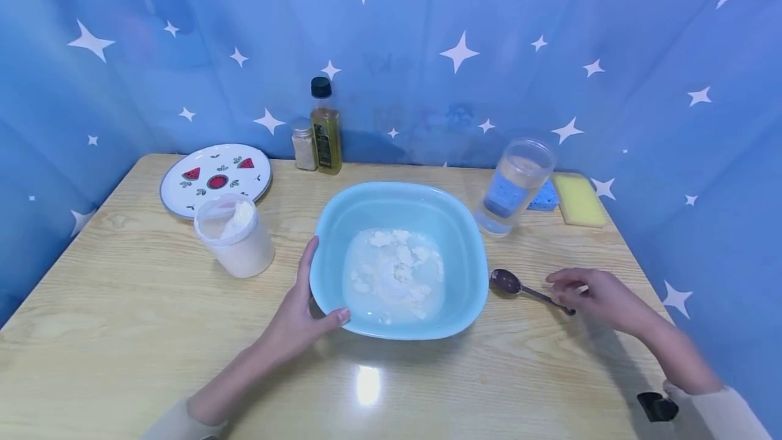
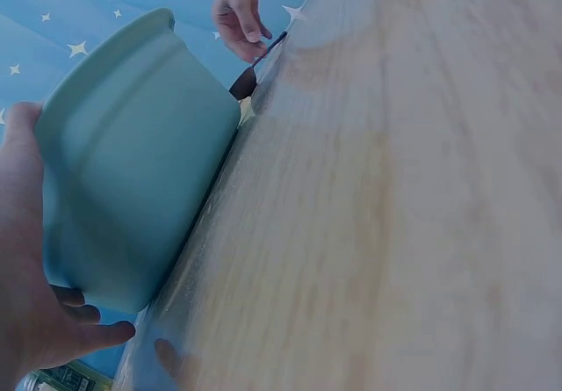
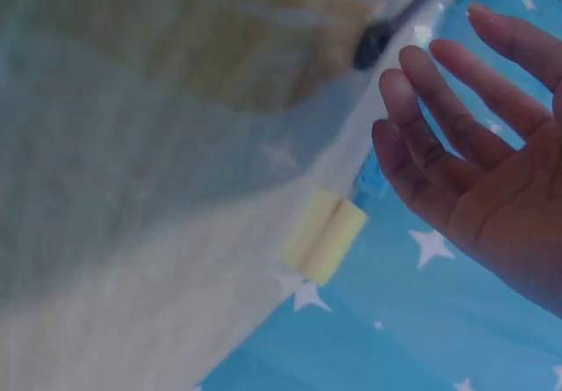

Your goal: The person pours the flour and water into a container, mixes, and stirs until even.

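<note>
A light blue plastic basin (image 1: 473, 304) stands on the table with white powder (image 1: 397, 270) in cloudy liquid at its bottom. My left hand (image 1: 299, 311) grips the basin's near left corner, thumb over the rim and fingers along the outer wall; the left wrist view has the same hand (image 2: 35, 286) against the side. A dark spoon (image 1: 506, 282) lies to the right of the basin, some white residue in its bowl. Over its handle end hovers my right hand (image 1: 595, 297), fingers loosely bent. From the right wrist, that hand (image 3: 492, 154) appears with nothing between its fingers.
Left of the basin are a plastic tub (image 1: 247, 253) of white powder and a watermelon-patterned plate (image 1: 183, 189). An oil bottle (image 1: 326, 138) and a shaker jar (image 1: 303, 148) stand at the back. Behind right are a glass of water (image 1: 504, 199), a blue sponge (image 1: 544, 199) and a yellow sponge (image 1: 579, 201).
</note>
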Motion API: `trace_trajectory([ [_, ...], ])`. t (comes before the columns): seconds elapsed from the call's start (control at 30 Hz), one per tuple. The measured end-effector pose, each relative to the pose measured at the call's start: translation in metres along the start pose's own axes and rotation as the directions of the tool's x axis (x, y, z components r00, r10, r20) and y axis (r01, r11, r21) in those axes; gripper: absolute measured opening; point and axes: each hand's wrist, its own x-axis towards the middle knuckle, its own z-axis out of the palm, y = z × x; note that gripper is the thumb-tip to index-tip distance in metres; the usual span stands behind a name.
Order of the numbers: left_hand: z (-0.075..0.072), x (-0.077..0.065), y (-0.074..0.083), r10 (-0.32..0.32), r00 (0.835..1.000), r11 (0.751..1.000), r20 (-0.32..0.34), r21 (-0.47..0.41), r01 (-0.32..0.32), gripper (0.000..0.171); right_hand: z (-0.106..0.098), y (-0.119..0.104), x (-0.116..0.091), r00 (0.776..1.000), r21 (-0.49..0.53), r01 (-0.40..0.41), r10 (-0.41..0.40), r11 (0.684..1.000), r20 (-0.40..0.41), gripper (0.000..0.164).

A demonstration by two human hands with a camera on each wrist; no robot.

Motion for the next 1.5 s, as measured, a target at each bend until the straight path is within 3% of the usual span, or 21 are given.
trace_trajectory([
  [0.2,0.001,-0.004,0.005,0.010,1.000,1.000,-0.009,-0.024,-0.010,0.108,0.014,0.003,-0.002,0.998,-0.066,0.042,-0.045,0.997,-0.042,0.028],
  [0.3,0.001,-0.005,0.016,0.018,1.000,0.999,-0.001,-0.037,-0.018,0.106,0.017,0.005,-0.004,0.999,-0.076,0.009,-0.011,0.997,-0.033,0.025],
  [0.4,0.001,-0.004,0.027,0.028,1.000,0.999,-0.001,-0.036,-0.028,0.104,0.019,0.007,-0.003,1.000,-0.066,-0.017,0.016,0.998,-0.007,0.016],
  [0.5,0.000,-0.004,0.035,0.027,1.000,0.999,0.000,-0.030,-0.027,0.103,0.019,0.009,-0.002,1.000,-0.052,0.014,-0.014,0.999,0.000,0.005],
  [0.63,-0.001,-0.004,0.037,0.023,1.000,0.999,-0.001,-0.034,-0.023,0.103,0.017,0.013,-0.002,0.996,0.015,0.083,-0.083,0.996,0.014,0.003],
  [0.77,-0.001,-0.004,0.037,0.030,1.000,0.999,0.000,-0.032,-0.030,0.103,0.002,0.012,-0.011,0.999,0.146,0.028,-0.031,0.989,0.024,0.009],
  [0.9,-0.001,-0.003,0.037,0.025,1.000,0.999,0.003,-0.036,-0.025,0.103,-0.021,0.005,-0.022,0.999,0.220,0.007,0.002,0.975,-0.038,0.010],
  [1.0,-0.001,-0.004,0.037,0.024,1.000,0.999,0.002,-0.037,-0.024,0.103,-0.035,-0.012,-0.023,0.994,0.220,0.071,-0.051,0.973,-0.093,0.010],
  [1.13,-0.001,-0.003,0.036,0.037,0.999,0.999,0.001,-0.030,-0.037,0.103,-0.040,-0.051,-0.010,0.981,0.210,0.176,-0.153,0.962,-0.119,0.013],
  [1.33,-0.001,-0.002,0.035,0.044,0.999,0.998,0.002,-0.038,-0.043,0.103,-0.019,-0.114,0.036,0.953,0.117,0.295,-0.283,0.948,-0.106,0.014],
  [1.5,-0.001,-0.003,0.034,0.036,0.999,0.998,0.006,-0.060,-0.035,0.104,0.003,-0.141,0.074,0.953,-0.066,0.299,-0.301,0.952,-0.036,0.007],
])
